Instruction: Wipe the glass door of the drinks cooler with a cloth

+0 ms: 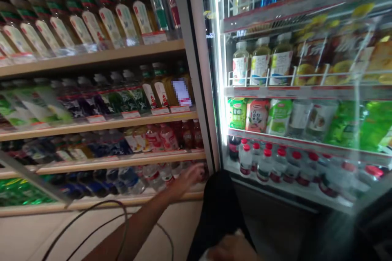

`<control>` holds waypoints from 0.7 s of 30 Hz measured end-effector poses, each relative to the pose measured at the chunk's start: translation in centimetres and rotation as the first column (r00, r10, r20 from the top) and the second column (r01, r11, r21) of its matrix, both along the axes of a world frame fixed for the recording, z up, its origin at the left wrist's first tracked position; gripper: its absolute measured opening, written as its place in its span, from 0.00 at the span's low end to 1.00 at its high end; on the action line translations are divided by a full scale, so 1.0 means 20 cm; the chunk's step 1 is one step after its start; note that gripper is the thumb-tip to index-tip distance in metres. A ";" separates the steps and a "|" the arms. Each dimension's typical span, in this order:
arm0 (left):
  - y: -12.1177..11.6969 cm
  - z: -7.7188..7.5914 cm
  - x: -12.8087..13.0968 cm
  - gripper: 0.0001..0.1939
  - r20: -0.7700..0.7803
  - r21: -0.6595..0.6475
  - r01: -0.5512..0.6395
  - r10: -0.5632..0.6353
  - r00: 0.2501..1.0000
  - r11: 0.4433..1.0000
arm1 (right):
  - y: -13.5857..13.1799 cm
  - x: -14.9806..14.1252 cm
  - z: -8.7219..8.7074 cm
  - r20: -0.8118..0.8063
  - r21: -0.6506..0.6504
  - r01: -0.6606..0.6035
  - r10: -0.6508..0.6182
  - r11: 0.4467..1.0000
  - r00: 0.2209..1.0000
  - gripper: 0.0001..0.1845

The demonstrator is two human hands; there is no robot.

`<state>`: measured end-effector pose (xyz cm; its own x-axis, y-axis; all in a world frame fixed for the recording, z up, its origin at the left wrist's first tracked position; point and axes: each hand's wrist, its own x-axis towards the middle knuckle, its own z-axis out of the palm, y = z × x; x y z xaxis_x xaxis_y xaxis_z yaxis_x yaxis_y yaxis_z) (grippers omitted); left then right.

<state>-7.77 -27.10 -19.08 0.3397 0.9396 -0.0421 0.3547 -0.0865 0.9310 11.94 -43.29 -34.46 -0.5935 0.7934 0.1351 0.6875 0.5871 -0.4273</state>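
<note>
My left hand [193,174] reaches to the right end of the bottom wooden shelf, near the upright post. Its fingers look loosely spread, slightly bent and blurred, and no held thing shows in them. Just left of it stand clear bottles [152,174] with pale red labels. My right hand [231,248] is low at the bottom edge of the view, in front of my dark-trousered knee [219,200]. Its fingers are curled and smeared, with a small whitish bit showing at the edge; what it is I cannot make out.
Wooden shelves [128,122] on the left hold rows of bottled drinks. At right stands a lit cooler [275,91] with bottles, including red-capped ones [266,165] at its base. A dark cable [88,208] loops across the lower left. A metal bar [33,177] slants over the lower shelves.
</note>
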 end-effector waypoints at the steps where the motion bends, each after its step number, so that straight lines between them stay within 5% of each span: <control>1: -0.19 -0.05 -0.01 0.41 -0.088 -0.117 0.249 -0.260 0.962 0.962 | 0.00 0.01 0.04 0.064 -0.033 0.004 -0.002 0.999 0.998 0.18; 2: -0.36 -0.09 -0.02 0.45 -0.148 -0.216 0.427 -0.462 0.874 0.878 | -0.01 0.01 0.10 0.111 -0.056 0.007 -0.001 0.998 0.994 0.19; 4: -0.66 -0.14 -0.04 0.57 -0.210 -0.363 0.517 -0.609 0.765 0.775 | -0.07 0.02 0.23 0.109 -0.067 0.003 0.005 0.998 0.994 0.20; 7: -0.93 -0.16 -0.04 0.58 -0.125 -0.397 0.435 -0.518 0.847 0.808 | -0.17 0.05 0.43 0.105 -0.144 -0.039 0.054 0.989 0.993 0.16; 10: -1.01 -0.17 -0.06 0.48 -0.131 -0.311 0.345 -0.399 0.907 0.886 | -0.24 0.10 0.57 0.196 -0.235 0.163 -0.118 0.958 0.974 0.21; 12: -1.02 -0.17 -0.11 0.43 -0.222 -0.386 0.099 -0.196 0.955 0.917 | -0.25 0.14 0.60 0.336 -0.277 0.336 -0.237 0.900 0.912 0.28; 15: -1.05 -0.16 -0.20 0.34 -0.385 -0.413 -0.154 -0.019 0.923 0.898 | -0.26 0.19 0.60 0.352 -0.336 0.310 -0.186 0.889 0.917 0.26; 18: -1.12 -0.15 -0.22 0.27 -0.430 -0.520 -0.113 -0.145 0.891 0.847 | -0.26 0.19 0.59 0.325 -0.369 0.243 -0.120 0.897 0.938 0.26; 21: -1.19 -0.16 -0.19 0.28 -0.238 -0.565 0.120 -0.301 0.923 0.816 | -0.27 0.17 0.59 0.265 -0.379 0.138 -0.036 0.915 0.964 0.16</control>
